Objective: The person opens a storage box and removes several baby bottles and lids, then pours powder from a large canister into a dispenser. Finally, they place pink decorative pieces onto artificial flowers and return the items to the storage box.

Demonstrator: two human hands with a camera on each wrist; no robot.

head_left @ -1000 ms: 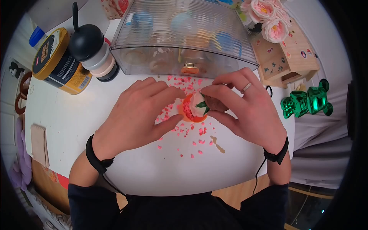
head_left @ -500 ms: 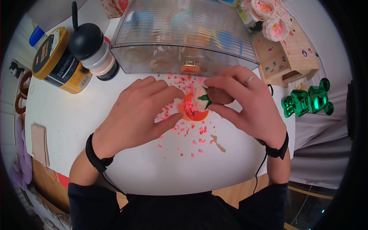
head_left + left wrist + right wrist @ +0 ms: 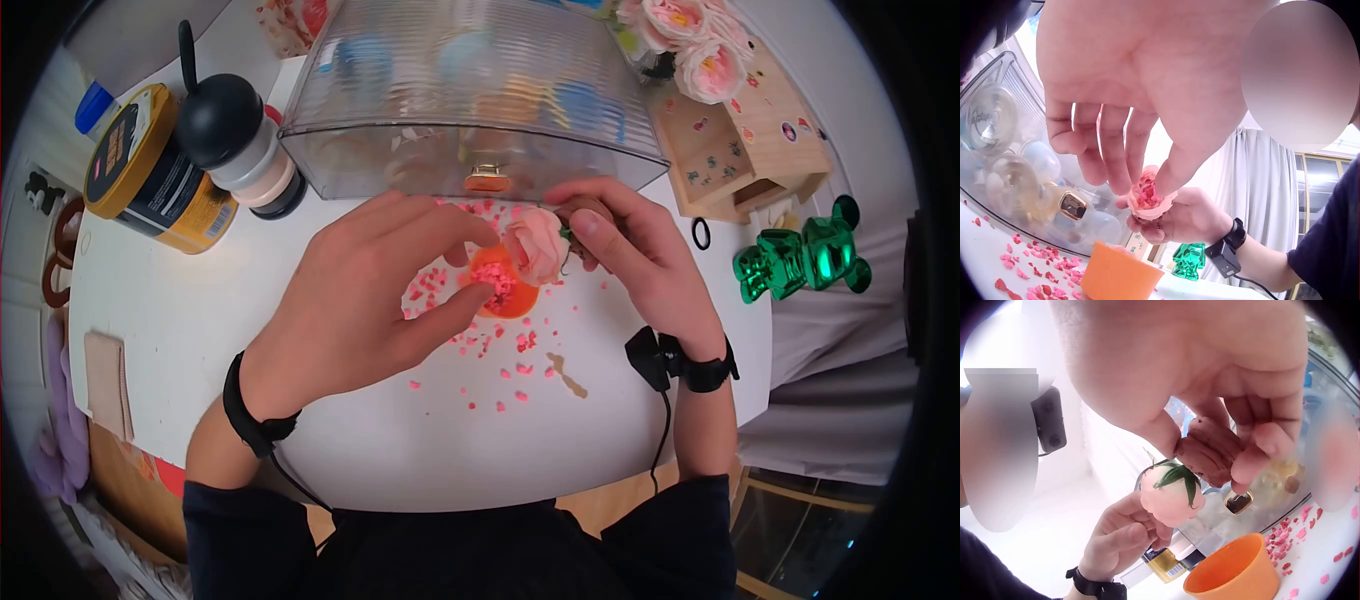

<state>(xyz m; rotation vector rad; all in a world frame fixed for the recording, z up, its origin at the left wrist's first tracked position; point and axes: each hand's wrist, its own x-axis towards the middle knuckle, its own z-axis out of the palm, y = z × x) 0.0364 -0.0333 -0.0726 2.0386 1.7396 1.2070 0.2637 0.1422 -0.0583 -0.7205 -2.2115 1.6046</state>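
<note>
My right hand (image 3: 640, 250) grips a brown, ridged lump (image 3: 1210, 450) at the base of a pink rose (image 3: 537, 246) with green sepals. The rose's bloom points toward my left hand (image 3: 370, 290). My left hand's fingers are loosely bent, thumb and index apart, with the fingertips beside the bloom. In the left wrist view the thumb and index overlap the petals. Under the rose stands an orange cup (image 3: 522, 300) with small pink pieces (image 3: 492, 280) inside. More pink and red bits (image 3: 1044, 256) are scattered on the white table around it.
Behind the cup stands a clear ribbed case (image 3: 470, 130) with a gold-framed latch. A yellow-and-black tub (image 3: 165, 170) and a black-topped bottle (image 3: 235, 140) stand at left. At right are a wooden house (image 3: 750, 150) and a shiny green bear figure (image 3: 800, 255). A beige cloth (image 3: 107, 385) lies at the left edge.
The rose has been lifted and turned from tipped over the orange cup, so its bloom now shows. My right hand has rolled, bringing its wrist camera into view. My left hand has shifted slightly right.
</note>
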